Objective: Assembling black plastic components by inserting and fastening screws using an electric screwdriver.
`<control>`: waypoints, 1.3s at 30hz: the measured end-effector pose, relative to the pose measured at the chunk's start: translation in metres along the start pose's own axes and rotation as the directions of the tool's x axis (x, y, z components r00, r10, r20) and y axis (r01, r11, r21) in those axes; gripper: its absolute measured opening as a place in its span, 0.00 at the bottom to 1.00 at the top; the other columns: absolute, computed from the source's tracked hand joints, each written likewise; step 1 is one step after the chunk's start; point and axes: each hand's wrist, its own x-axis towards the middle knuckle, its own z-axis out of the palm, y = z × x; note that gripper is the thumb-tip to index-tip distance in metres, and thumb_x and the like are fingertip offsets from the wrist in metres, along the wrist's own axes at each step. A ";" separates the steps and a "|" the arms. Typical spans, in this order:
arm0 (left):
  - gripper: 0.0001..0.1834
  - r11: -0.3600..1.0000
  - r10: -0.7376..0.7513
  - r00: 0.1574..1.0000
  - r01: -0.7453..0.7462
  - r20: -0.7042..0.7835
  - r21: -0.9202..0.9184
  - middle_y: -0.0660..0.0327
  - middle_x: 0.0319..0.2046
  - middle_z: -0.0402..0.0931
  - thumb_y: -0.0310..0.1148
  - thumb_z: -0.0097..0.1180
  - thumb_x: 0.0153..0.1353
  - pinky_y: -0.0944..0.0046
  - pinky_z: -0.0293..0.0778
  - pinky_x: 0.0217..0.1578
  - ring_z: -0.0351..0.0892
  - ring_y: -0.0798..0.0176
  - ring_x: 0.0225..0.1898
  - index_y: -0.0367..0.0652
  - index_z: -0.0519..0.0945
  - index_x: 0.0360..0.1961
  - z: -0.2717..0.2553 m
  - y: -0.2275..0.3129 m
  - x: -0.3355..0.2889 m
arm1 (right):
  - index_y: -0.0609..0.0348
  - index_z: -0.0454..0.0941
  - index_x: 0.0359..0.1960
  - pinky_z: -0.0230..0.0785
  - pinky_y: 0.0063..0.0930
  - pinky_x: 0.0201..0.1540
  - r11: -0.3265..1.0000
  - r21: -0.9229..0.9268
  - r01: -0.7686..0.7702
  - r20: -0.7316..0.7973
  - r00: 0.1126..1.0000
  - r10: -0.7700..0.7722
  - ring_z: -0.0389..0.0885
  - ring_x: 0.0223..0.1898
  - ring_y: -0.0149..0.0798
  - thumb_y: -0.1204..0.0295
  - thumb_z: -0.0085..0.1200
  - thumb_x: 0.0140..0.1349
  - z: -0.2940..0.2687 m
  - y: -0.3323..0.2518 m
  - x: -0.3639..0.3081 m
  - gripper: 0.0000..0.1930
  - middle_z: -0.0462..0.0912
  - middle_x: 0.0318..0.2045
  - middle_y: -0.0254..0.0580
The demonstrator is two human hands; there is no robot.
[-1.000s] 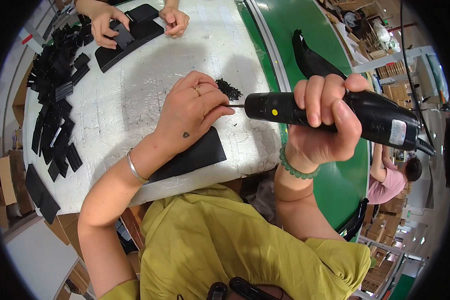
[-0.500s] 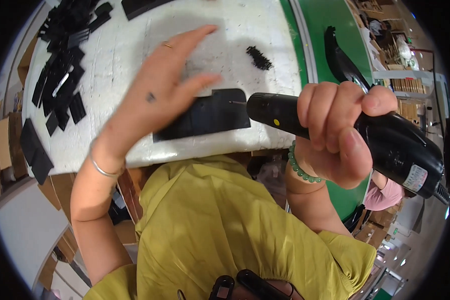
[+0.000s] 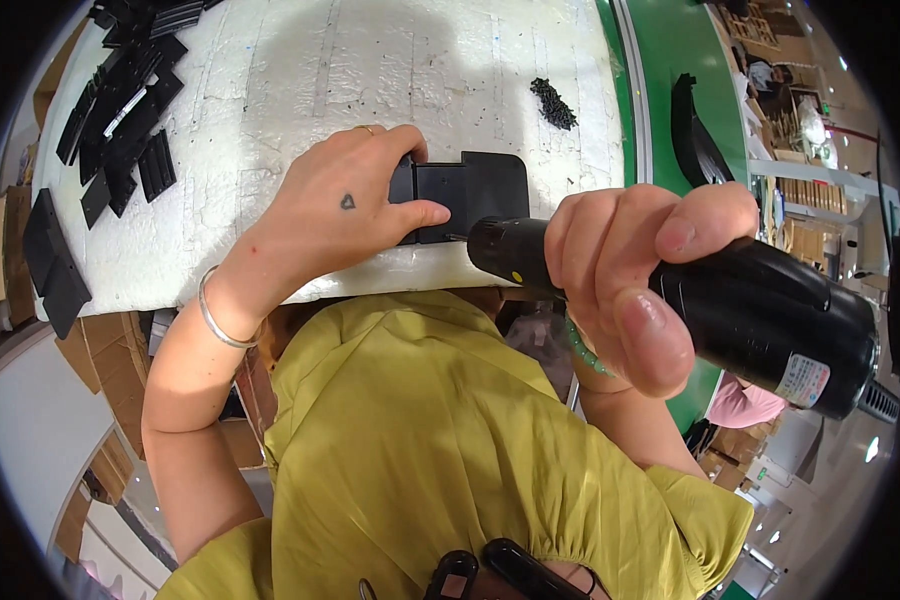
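Observation:
My right hand [image 3: 635, 275] is wrapped round a black electric screwdriver [image 3: 770, 325], its body slanting down to the right with a cord at the end. Its thin bit points left, close to my left thumb and the near edge of a flat black plastic panel [image 3: 497, 185]. My left hand [image 3: 340, 205] grips the panel's left part, thumb on the near side and fingers over the far side. A smaller black piece [image 3: 438, 190] shows between thumb and fingers, on or against the panel. Whether the bit touches a screw cannot be made out.
A small heap of black screws [image 3: 553, 104] lies on the white padded table top [image 3: 370, 75] beyond the panel. Black plastic parts [image 3: 120, 120] are piled at the left, with one larger panel [image 3: 53, 262] at the edge. A curved black object [image 3: 697, 135] rests on the green surface [image 3: 670, 60].
My left hand has come down from hovering with spread fingers and closed on the panel. The screwdriver has moved left and slightly nearer to me, its bit now close to my thumb.

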 end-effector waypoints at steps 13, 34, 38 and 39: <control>0.22 0.999 -0.039 0.999 0.039 0.013 -0.005 0.55 0.28 0.76 0.44 0.64 0.48 0.56 0.70 0.38 0.75 0.51 0.36 0.39 0.75 0.38 0.002 -0.001 -0.001 | 0.50 0.61 0.34 0.61 0.23 0.20 0.990 -0.121 -0.079 0.172 0.980 0.099 0.67 0.15 0.27 0.78 0.56 0.50 0.005 -0.008 0.011 0.15 0.69 0.17 0.28; 0.23 0.996 -0.027 0.995 0.019 -0.094 -0.087 0.52 0.31 0.77 0.43 0.65 0.46 0.54 0.70 0.38 0.75 0.48 0.37 0.38 0.76 0.37 0.004 -0.007 -0.003 | 0.60 0.63 0.36 0.64 0.22 0.25 0.999 0.015 -0.048 0.048 0.998 0.047 0.71 0.19 0.31 0.85 0.55 0.50 0.018 0.004 0.013 0.15 0.71 0.19 0.36; 0.24 0.692 -0.346 0.910 0.084 -0.227 -0.717 0.61 0.31 0.77 0.36 0.67 0.47 0.69 0.70 0.35 0.75 0.69 0.33 0.39 0.75 0.45 -0.014 -0.011 -0.007 | 0.57 0.64 0.47 0.65 0.24 0.25 0.961 0.251 0.117 -0.236 0.970 -0.056 0.68 0.18 0.28 0.69 0.60 0.50 -0.001 -0.012 -0.002 0.24 0.74 0.23 0.36; 0.27 0.523 -0.366 0.875 -0.088 -0.316 -0.848 0.63 0.33 0.76 0.34 0.67 0.49 0.74 0.69 0.34 0.72 0.75 0.34 0.38 0.73 0.50 -0.015 -0.011 -0.010 | 0.57 0.63 0.50 0.66 0.24 0.26 0.983 0.166 0.075 -0.341 0.940 -0.014 0.69 0.20 0.29 0.69 0.60 0.50 0.007 -0.013 -0.002 0.26 0.74 0.26 0.38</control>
